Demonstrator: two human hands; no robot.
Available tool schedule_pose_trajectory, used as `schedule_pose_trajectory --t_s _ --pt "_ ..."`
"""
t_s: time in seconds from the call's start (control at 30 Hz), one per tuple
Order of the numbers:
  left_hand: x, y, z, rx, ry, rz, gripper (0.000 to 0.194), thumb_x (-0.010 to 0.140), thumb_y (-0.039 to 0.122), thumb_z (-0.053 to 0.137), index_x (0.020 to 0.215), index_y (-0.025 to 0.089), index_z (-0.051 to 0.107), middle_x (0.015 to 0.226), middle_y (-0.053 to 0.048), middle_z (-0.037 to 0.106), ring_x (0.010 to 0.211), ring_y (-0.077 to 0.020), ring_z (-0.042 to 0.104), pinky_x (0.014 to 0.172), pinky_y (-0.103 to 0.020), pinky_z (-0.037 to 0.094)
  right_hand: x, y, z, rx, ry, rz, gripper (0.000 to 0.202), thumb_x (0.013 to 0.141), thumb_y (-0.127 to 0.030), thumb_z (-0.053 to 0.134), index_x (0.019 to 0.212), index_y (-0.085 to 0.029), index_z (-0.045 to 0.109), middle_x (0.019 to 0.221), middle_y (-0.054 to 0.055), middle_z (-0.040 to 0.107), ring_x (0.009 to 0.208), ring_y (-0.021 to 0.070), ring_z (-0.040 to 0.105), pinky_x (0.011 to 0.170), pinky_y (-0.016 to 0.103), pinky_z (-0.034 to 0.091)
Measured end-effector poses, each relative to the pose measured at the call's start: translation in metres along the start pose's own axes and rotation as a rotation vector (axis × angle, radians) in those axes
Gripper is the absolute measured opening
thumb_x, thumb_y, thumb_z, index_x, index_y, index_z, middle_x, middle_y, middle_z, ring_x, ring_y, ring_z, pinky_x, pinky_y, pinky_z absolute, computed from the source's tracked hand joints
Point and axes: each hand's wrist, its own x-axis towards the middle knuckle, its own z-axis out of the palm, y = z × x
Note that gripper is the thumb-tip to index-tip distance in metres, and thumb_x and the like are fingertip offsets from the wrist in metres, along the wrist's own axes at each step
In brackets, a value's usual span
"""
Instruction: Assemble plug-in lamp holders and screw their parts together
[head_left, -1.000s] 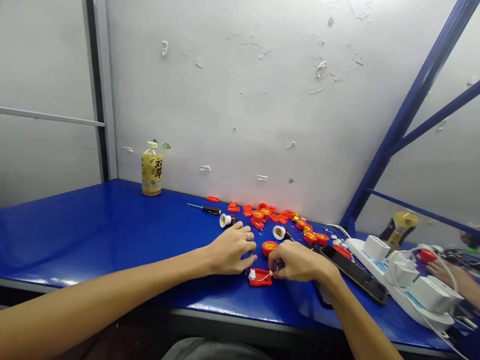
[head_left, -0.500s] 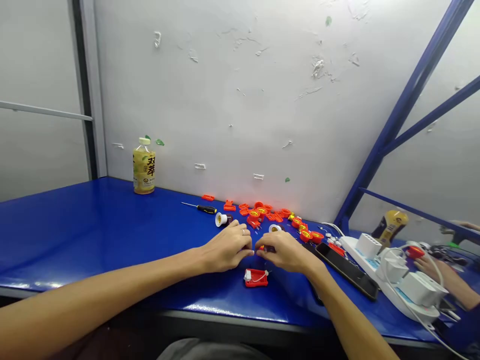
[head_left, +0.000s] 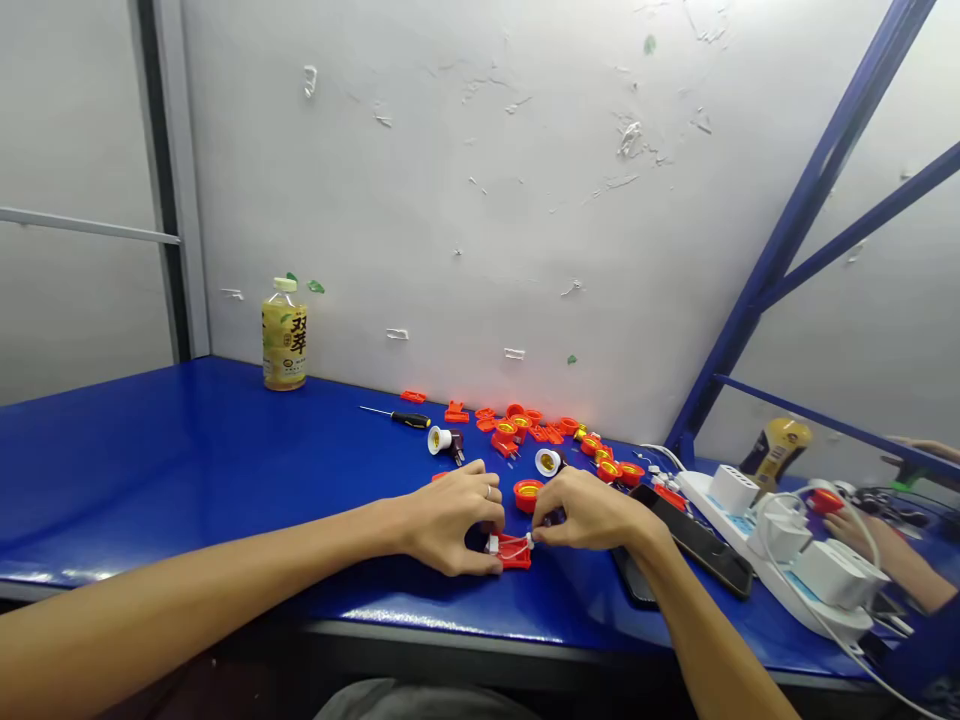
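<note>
A small red plastic housing [head_left: 514, 552] lies near the front of the blue table, with a white block at its left end and a thin white wire [head_left: 517, 549] across it. My left hand [head_left: 459, 520] holds the left end of that housing between thumb and fingers. At the right end, my right hand [head_left: 589, 512] pinches the wire close to a small white piece; its fingertips partly cover the spot. Just behind the hands sits a red lamp socket [head_left: 528, 495] with a gold-coloured inside. A white and dark brown lamp socket [head_left: 550, 462] lies beyond my right hand.
Another white and brown socket [head_left: 442, 440] and a screwdriver [head_left: 405, 417] lie at the back. Several red parts [head_left: 517, 425] line the wall. Phones [head_left: 694, 540] and a white power strip [head_left: 810, 600] are at right, a drink bottle [head_left: 285, 335] at left. Another person's hand [head_left: 874, 540] shows at far right.
Both hands have come nearer to me and down onto the red housing, leaving the red lamp socket in view on the table. The left hand now holds the housing; the right pinches its wire.
</note>
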Motion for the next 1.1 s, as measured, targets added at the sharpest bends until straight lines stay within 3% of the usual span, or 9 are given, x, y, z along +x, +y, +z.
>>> schedule_pose_trajectory --t_s 0.2,0.47,0.73,0.87,1.1 --pt "0.0 -0.004 0.002 -0.057 -0.014 0.0 0.027 0.074 0.041 0.082 0.077 0.019 0.066 0.075 0.0 0.069 0.073 -0.0168 0.054 0.076 -0.034 0.033 0.001 -0.004 0.002 -0.041 0.072 -0.014 0.012 0.083 -0.022 0.068 0.074 -0.018 0.076 0.07 -0.001 0.069 0.062 0.0101 0.052 0.063 0.024 0.036" --pt "0.0 -0.005 0.001 -0.052 -0.004 0.01 0.026 0.074 0.041 0.081 0.078 0.02 0.066 0.074 0.002 0.068 0.073 -0.0161 0.053 0.076 -0.034 0.033 0.006 -0.006 0.008 -0.084 0.06 -0.023 0.012 0.084 -0.027 0.07 0.078 -0.021 0.078 0.072 -0.001 0.071 0.062 0.0101 0.049 0.06 0.026 0.03" --pt "-0.001 -0.005 0.001 -0.035 0.002 0.011 0.028 0.073 0.042 0.081 0.076 0.02 0.065 0.074 0.002 0.068 0.071 -0.0158 0.053 0.076 -0.033 0.032 -0.008 0.003 -0.001 0.038 0.091 0.025 0.021 0.093 -0.028 0.058 0.096 -0.022 0.078 0.088 0.001 0.075 0.075 0.0139 0.062 0.069 0.024 0.041" --pt "-0.001 -0.007 0.002 -0.038 0.01 0.037 0.028 0.074 0.042 0.081 0.077 0.02 0.065 0.073 0.002 0.067 0.071 -0.0154 0.054 0.075 -0.033 0.033 -0.019 0.009 0.014 0.089 0.122 0.089 0.023 0.089 -0.029 0.063 0.109 -0.024 0.075 0.098 0.002 0.075 0.082 0.0162 0.066 0.074 0.026 0.045" --pt "-0.004 -0.007 -0.014 -0.05 -0.078 0.092 0.016 0.076 0.028 0.078 0.089 0.023 0.071 0.083 -0.001 0.07 0.082 -0.0199 0.059 0.084 -0.037 0.036 -0.036 -0.01 0.034 0.086 0.096 0.16 0.017 0.089 -0.032 0.063 0.098 -0.026 0.076 0.093 0.0 0.075 0.085 0.0175 0.065 0.082 0.029 0.044"
